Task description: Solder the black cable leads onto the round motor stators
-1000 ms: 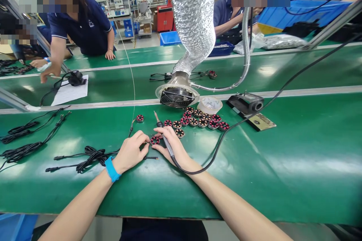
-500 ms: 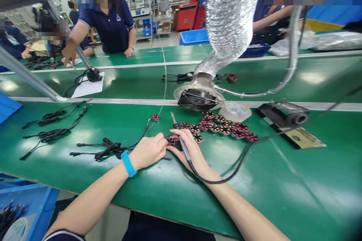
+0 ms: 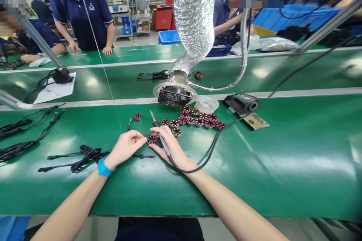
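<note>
My right hand is closed round a soldering iron, whose bare tip points up and away from me. The thumb and a finger of that same hand also steady a small motor stator with red windings. My left hand, with a blue wristband, is closed in a pinch, its thumb and fingertip at the stator's left edge. Beneath this hand runs a black cable; its stripped end shows to the right. Beyond my hands lies another stator with short wires attached.
Several stators cluster right of centre, beside a tape roll and a soldering iron stand. A fume extractor hangs above. Black cable bundles lie at left. A thin line slants down. Co-workers stand across the green bench.
My left hand has drawn back a little to the left, so the stator shows more fully. The view has shifted right. A co-worker's outstretched arm has come down.
</note>
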Tool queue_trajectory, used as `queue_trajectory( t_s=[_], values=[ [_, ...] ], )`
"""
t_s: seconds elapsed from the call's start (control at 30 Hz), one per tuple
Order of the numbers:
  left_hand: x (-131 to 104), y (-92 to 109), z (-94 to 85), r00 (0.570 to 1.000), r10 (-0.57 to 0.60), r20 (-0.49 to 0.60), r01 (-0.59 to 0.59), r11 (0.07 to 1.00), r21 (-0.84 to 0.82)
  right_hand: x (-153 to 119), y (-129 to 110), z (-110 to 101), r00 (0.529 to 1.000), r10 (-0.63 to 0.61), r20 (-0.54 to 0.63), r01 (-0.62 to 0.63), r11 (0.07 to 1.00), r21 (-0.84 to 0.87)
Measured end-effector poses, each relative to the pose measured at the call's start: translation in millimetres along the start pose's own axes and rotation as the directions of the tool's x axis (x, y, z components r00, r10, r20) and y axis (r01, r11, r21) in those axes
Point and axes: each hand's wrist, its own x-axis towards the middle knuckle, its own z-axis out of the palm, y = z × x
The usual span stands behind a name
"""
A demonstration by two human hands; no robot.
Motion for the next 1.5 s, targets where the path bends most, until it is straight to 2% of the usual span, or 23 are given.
queue_trajectory(
  t_s=[0.07,0.13,0.3,0.4,0.5,0.6,0.63,0.7,0.77,0.87,0.93,1.0,1.1,1.2,1.27,1.37,1.5],
  values=[
    [0,0,-0.7,0.997,-0.021,0.078,0.019,1.0,0.019,0,-1,0,1.0,0.0,0.005,0.0,1.0,0.021],
    [0,0,-0.1,0.994,-0.014,0.106,0.011,0.999,0.036,-1,-1,0,1.0,-0.003,0.012,0.003,1.0,0.031],
    [4,-3,6.9,0.992,0.061,0.111,-0.064,0.998,0.027,0,-1,-1,1.0,-0.005,0.02,0.005,1.0,0.017],
    [6,1,9.4,0.993,0.041,0.113,-0.032,0.997,-0.076,0,-3,-2,0.999,-0.002,0.037,0.002,1.0,-0.001],
    [3,10,3.2,0.998,-0.027,0.06,0.037,0.985,-0.168,0,-5,-3,0.999,0.004,0.053,-0.004,1.0,-0.005],
    [-3,16,-7.3,0.999,-0.027,-0.043,0.022,0.994,-0.103,1,-5,-5,0.999,0.0,0.046,0.0,1.0,-0.01],
    [-5,17,-9.7,1.0,0.004,-0.031,-0.005,0.999,-0.037,2,-4,-6,0.999,0.0,0.035,0.001,1.0,-0.015],
    [-9,15,-10.7,0.992,0.097,0.082,-0.107,0.986,0.13,2,-2,-8,1.0,0.001,0.011,-0.001,1.0,-0.027],
    [-12,13,-7.2,0.953,0.199,0.228,-0.258,0.927,0.271,3,-2,-10,1.0,0.001,-0.01,-0.002,1.0,-0.026],
    [-14,10,0.4,0.882,0.313,0.353,-0.437,0.823,0.364,3,-1,-13,1.0,0.008,-0.03,-0.009,0.999,-0.031],
    [-14,9,3.0,0.872,0.333,0.358,-0.46,0.808,0.367,2,-1,-13,0.999,0.015,-0.043,-0.017,0.998,-0.058],
    [-12,8,2.4,0.902,0.312,0.298,-0.405,0.85,0.336,2,1,-13,0.999,0.02,-0.047,-0.024,0.997,-0.073],
    [-8,6,-1.6,0.973,0.19,0.129,-0.213,0.958,0.193,2,1,-10,0.999,0.028,-0.043,-0.03,0.998,-0.05],
    [-5,5,-5.3,0.999,0.04,0.01,-0.04,0.999,-0.02,5,-7,-7,1.0,0.017,-0.026,-0.017,1.0,-0.015],
    [-4,5,-6.3,1.0,-0.006,0.006,0.006,0.99,-0.138,7,-16,-6,1.0,0.004,-0.027,-0.004,1.0,-0.004],
    [-4,6,-5.8,0.999,-0.004,0.044,0.015,0.965,-0.26,10,-32,-4,0.997,-0.002,-0.077,0.005,0.999,0.04],
    [-6,11,-3.9,0.996,0.01,0.086,0.019,0.945,-0.328,11,-43,0,0.989,0.033,-0.143,-0.012,0.989,0.147]
  ],
)
